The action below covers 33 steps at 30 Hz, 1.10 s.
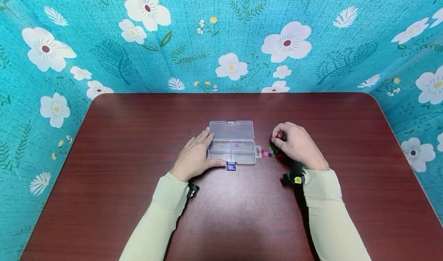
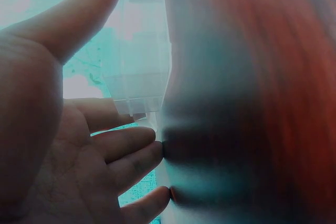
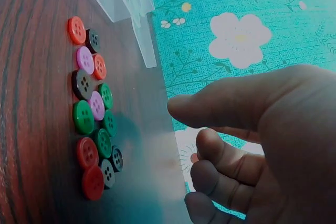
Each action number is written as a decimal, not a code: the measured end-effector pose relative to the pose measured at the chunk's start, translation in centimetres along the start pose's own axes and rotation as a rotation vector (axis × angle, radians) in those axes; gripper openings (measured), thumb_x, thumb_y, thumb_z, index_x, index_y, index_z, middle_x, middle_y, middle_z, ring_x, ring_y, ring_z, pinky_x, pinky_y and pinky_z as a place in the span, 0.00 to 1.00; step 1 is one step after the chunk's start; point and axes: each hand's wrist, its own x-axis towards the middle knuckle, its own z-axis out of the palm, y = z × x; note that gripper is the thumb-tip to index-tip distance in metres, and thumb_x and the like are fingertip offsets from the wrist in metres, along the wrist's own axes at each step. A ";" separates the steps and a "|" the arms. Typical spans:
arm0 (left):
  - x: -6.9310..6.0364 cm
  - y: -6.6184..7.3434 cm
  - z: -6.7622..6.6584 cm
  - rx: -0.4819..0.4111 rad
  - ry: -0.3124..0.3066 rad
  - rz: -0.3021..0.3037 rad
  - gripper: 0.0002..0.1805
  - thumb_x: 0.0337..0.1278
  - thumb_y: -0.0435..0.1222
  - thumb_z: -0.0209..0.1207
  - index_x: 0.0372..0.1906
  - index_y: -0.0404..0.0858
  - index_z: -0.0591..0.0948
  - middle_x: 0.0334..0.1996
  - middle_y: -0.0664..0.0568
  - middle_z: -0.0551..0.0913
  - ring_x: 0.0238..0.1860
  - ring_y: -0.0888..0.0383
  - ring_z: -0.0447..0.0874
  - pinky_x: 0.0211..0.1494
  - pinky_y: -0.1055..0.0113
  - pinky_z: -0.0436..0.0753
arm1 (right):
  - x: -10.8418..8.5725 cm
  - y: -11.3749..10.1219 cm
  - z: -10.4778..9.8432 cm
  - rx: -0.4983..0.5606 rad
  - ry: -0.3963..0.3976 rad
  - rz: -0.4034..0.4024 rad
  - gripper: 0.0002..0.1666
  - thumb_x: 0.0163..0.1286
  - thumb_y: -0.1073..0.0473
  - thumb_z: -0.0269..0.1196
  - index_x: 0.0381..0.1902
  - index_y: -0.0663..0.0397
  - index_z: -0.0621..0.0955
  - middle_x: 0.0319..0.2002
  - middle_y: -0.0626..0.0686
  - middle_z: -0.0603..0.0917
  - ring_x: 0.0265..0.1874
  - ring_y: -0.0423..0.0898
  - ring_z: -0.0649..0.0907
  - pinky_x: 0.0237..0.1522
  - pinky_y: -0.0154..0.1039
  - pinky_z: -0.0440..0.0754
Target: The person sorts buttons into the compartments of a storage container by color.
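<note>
A clear plastic compartment box (image 1: 231,162) lies on the table, its lid (image 1: 231,130) swung back. One purple button (image 1: 237,145) is in the back right compartment. My left hand (image 1: 194,157) rests against the box's left side, fingers fairly straight and thumb along the front edge by the blue latch (image 1: 230,166). Right of the box lies a cluster of red, green, black, grey and purple buttons, among them a green button (image 3: 84,117). Just beyond the buttons hovers my right hand (image 1: 294,143), thumb and index finger brought together; whether anything is between their tips is hidden.
The dark red wooden table (image 1: 138,118) stretches out on all sides of the box. A hanging tab (image 1: 258,152) on the box's right side reaches toward the buttons. Behind the table hangs a turquoise flowered cloth (image 1: 194,34). Each wrist bears a black strap.
</note>
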 end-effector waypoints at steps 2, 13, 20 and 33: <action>0.0 0.0 0.0 -0.001 0.001 0.000 0.59 0.46 0.65 0.69 0.77 0.34 0.62 0.79 0.43 0.54 0.78 0.47 0.52 0.79 0.49 0.53 | 0.0 -0.2 0.0 0.001 0.008 0.002 0.04 0.66 0.62 0.65 0.32 0.50 0.80 0.31 0.49 0.77 0.31 0.45 0.75 0.34 0.42 0.74; -0.1 0.1 -0.1 -0.006 0.004 -0.002 0.59 0.46 0.65 0.70 0.76 0.34 0.63 0.78 0.42 0.55 0.78 0.46 0.53 0.79 0.50 0.53 | -0.1 -0.5 0.3 0.001 0.043 -0.037 0.05 0.65 0.64 0.64 0.32 0.47 0.80 0.31 0.48 0.76 0.31 0.44 0.75 0.34 0.41 0.73; -0.2 0.2 -0.1 -0.005 0.003 -0.001 0.59 0.46 0.65 0.70 0.76 0.34 0.63 0.78 0.42 0.55 0.78 0.46 0.53 0.79 0.49 0.53 | -0.1 -0.7 0.4 0.000 0.062 -0.045 0.04 0.66 0.62 0.64 0.32 0.47 0.80 0.31 0.47 0.76 0.30 0.43 0.75 0.33 0.41 0.73; -0.1 0.2 -0.2 -0.011 0.004 -0.002 0.59 0.46 0.64 0.70 0.76 0.34 0.63 0.79 0.42 0.54 0.78 0.47 0.52 0.79 0.50 0.53 | 0.0 -1.2 0.2 0.003 0.094 -0.048 0.05 0.65 0.62 0.66 0.31 0.46 0.80 0.31 0.47 0.76 0.30 0.44 0.74 0.33 0.42 0.73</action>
